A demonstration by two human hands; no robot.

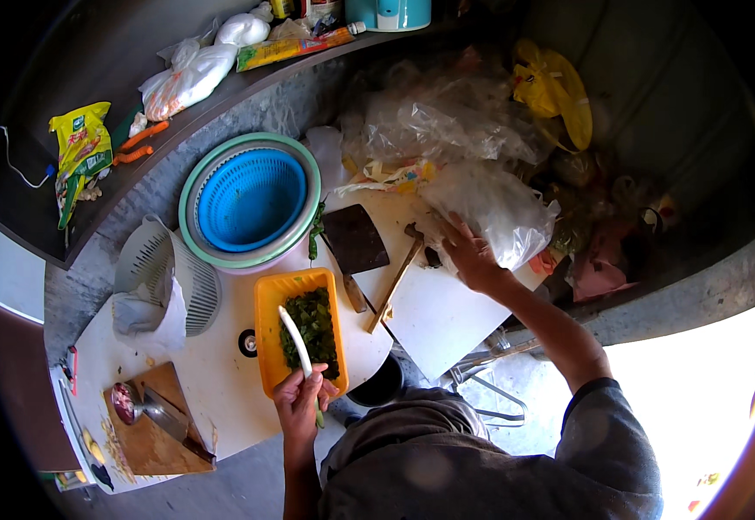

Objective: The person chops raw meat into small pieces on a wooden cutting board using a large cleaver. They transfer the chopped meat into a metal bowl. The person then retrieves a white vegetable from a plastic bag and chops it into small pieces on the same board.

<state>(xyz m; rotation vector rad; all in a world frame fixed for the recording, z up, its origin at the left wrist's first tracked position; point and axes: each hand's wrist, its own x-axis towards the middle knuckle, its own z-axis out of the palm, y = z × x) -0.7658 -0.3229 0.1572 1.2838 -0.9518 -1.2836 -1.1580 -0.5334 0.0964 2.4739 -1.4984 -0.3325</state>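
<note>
A long white stalk, green at its lower end, looks like a green onion (294,336); my left hand (297,399) is closed around it. It slants over a yellow-orange plastic basket (266,334) of dark green chopped leaves (312,328). My right hand (473,258) stretches to the far right, fingers extended, at the edge of a clear plastic bag (499,208). Whether those fingertips press on the bag, I cannot tell. Between my hands lie a hammer-like tool (397,277) with a wooden handle and a dark-bladed cleaver (356,238).
Nested basins with a blue strainer (252,199) stand beyond the yellow basket. At left are a white slotted basket (195,290) and a cutting board (159,433) bearing a knife (168,418) and a metal ladle (126,403). Crumpled plastic bags (447,113) pile up along the wall.
</note>
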